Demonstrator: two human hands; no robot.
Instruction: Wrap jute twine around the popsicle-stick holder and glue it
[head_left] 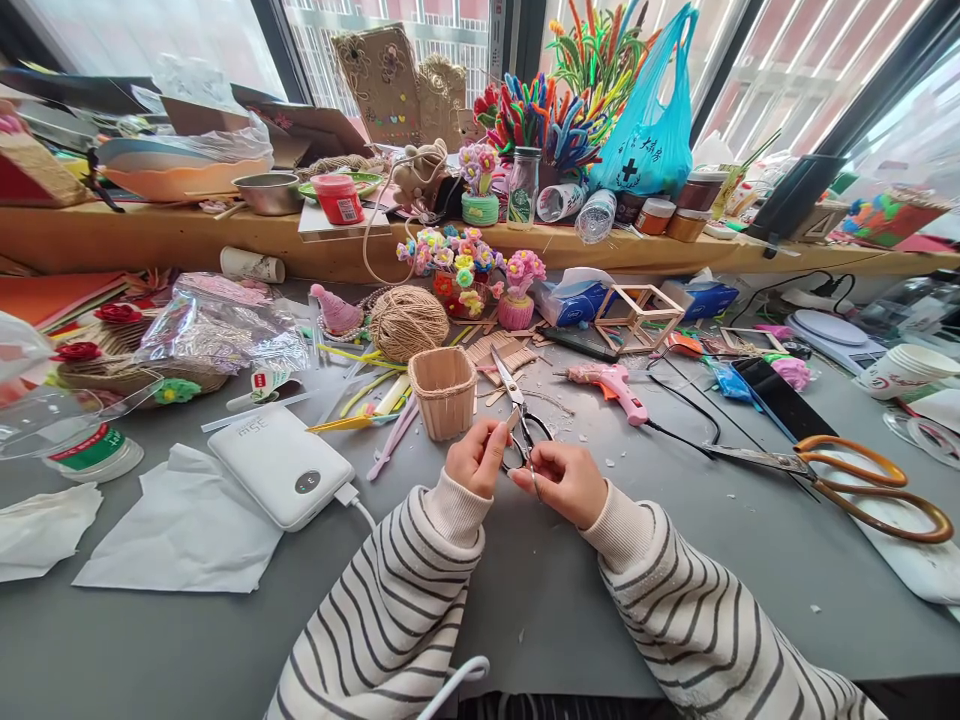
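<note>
My left hand [477, 458] is closed, pinching a short piece of flat wooden stick [513, 424] between thumb and fingers. Close beside it, my right hand [562, 482] is also closed, its fingertips on something thin and narrow that I cannot make out. Just beyond both hands are black-handled scissors [510, 380], blades pointing away; the fingers partly cover the handles. A small square basket of wooden slats [442, 400] with a twine rim stands left of the scissors. More flat wooden sticks [499, 355] lie behind them.
A pink glue gun [611, 388] lies to the right with its cord trailing. Farther right are large orange-handled scissors [847, 480]. A white power bank [281, 465] and paper tissue [180, 530] lie left. Behind sit a twine ball [409, 322] and a wooden stick frame [639, 318].
</note>
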